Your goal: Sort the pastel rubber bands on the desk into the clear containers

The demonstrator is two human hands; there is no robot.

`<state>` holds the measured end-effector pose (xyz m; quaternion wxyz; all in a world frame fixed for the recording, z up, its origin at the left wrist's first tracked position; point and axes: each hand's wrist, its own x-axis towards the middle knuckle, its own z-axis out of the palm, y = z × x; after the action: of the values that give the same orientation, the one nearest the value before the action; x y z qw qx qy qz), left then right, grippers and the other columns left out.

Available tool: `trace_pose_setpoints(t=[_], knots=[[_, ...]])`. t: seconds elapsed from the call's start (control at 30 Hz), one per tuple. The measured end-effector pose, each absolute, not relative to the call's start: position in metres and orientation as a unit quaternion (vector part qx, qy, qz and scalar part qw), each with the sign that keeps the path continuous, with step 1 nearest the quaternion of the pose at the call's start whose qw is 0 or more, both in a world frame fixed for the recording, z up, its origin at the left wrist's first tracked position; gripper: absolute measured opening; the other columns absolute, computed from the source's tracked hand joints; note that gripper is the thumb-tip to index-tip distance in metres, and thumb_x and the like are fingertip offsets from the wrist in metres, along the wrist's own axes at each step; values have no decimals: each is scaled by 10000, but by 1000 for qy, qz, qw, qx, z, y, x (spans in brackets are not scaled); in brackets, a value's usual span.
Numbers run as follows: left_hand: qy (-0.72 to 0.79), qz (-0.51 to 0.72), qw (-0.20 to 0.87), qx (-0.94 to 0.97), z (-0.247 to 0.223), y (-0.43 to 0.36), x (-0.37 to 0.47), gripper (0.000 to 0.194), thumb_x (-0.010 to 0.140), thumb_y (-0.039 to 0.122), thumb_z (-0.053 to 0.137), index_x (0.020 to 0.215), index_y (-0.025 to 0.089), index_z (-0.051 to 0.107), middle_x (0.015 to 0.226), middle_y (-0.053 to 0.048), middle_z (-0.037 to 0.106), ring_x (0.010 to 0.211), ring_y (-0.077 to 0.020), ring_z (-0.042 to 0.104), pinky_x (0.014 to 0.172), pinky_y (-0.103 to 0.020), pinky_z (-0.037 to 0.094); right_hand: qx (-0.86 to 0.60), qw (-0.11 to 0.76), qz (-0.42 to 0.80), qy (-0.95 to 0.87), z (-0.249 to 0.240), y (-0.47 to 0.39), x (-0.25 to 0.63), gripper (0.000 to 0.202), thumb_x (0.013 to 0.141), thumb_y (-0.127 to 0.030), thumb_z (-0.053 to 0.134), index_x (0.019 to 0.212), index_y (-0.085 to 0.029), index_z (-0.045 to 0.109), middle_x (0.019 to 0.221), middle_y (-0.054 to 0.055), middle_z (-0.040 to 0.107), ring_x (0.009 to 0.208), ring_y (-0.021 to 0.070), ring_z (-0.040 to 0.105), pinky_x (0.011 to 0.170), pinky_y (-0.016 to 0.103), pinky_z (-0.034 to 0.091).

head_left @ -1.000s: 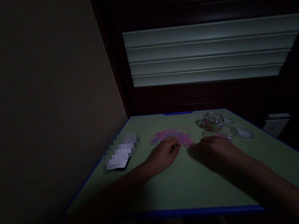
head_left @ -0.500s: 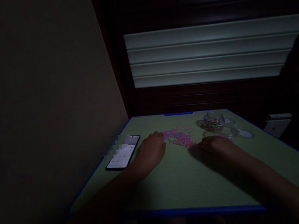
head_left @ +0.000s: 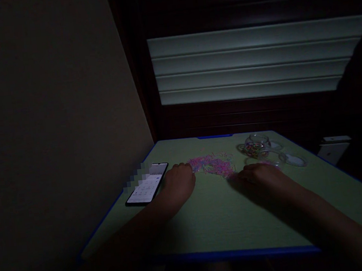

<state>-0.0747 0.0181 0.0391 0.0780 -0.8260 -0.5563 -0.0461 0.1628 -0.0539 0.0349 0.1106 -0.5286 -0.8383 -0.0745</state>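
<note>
A loose pile of small pink, purple and pale rubber bands (head_left: pixel 214 165) is spread on the pale green table. At its left edge is my left hand (head_left: pixel 181 180), palm down. Its fingers are curled and close together, with the tips out of sight. My right hand (head_left: pixel 259 174) rests just right of the pile, its fingers bent into a pinch. Whatever either hand holds is too small or too hidden to name. Beyond my right hand stands a clear round jar (head_left: pixel 257 146) with multicoloured bands inside.
A phone (head_left: pixel 147 184) with a lit screen lies left of my left hand. Clear lids or shallow dishes (head_left: pixel 295 159) sit near the jar. The table (head_left: pixel 228 216) has a blue edge. A wall (head_left: pixel 67 100) rises on the left, and a white box (head_left: pixel 333 152) stands past the right edge.
My left hand has shifted slightly left, and more of the pile's left side shows beside its fingers. My right hand has hardly moved.
</note>
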Motion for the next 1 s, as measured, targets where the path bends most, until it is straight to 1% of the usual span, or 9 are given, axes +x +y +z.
trace_pose_setpoints(t=[0.2,0.3,0.4,0.53,0.63,0.8,1.0], knots=[[-562,-25,87,-822,39,18,-74,236,859,185,420,920,95,629,944,-153,645,869,-247,614,720,-311,470,-530,104,-73,-838,37,-55,162,279,919,-255,400,872,-192,668,796,48,652,709,136,583,645,247,360],[-563,-14,92,-821,38,20,-74,253,845,119,397,949,94,627,951,-149,644,869,-237,616,710,-300,476,-525,106,-71,-842,36,-54,163,297,927,-275,388,854,-189,663,795,50,647,706,136,580,624,242,354],[-565,-3,96,-819,39,21,-74,287,825,63,378,969,89,625,945,-150,646,860,-230,622,697,-293,483,-526,110,-80,-840,33,-52,163,293,922,-289,400,811,-188,651,767,47,637,654,128,561,584,243,333],[-558,0,107,-823,41,18,-73,312,809,18,372,970,94,628,967,-147,645,883,-220,620,725,-287,483,-519,107,-83,-844,32,-50,164,307,930,-296,381,827,-192,651,769,52,641,670,137,570,605,252,342],[-551,0,116,-826,41,16,-73,306,806,11,382,958,97,634,959,-146,646,889,-226,619,720,-289,487,-519,110,-84,-843,31,-50,164,286,923,-288,396,838,-196,654,773,52,643,671,138,572,606,252,345],[-549,-5,137,-825,42,17,-73,304,796,-2,386,928,90,644,931,-155,645,889,-255,617,716,-333,497,-514,119,-85,-845,30,-50,165,279,921,-282,400,848,-201,658,776,51,651,674,133,578,596,248,344],[-540,-14,155,-827,43,16,-74,292,799,-2,398,923,99,643,929,-148,638,885,-235,612,734,-318,493,-512,117,-92,-846,31,-50,165,251,909,-254,422,833,-199,655,767,47,652,654,131,574,590,252,337]])
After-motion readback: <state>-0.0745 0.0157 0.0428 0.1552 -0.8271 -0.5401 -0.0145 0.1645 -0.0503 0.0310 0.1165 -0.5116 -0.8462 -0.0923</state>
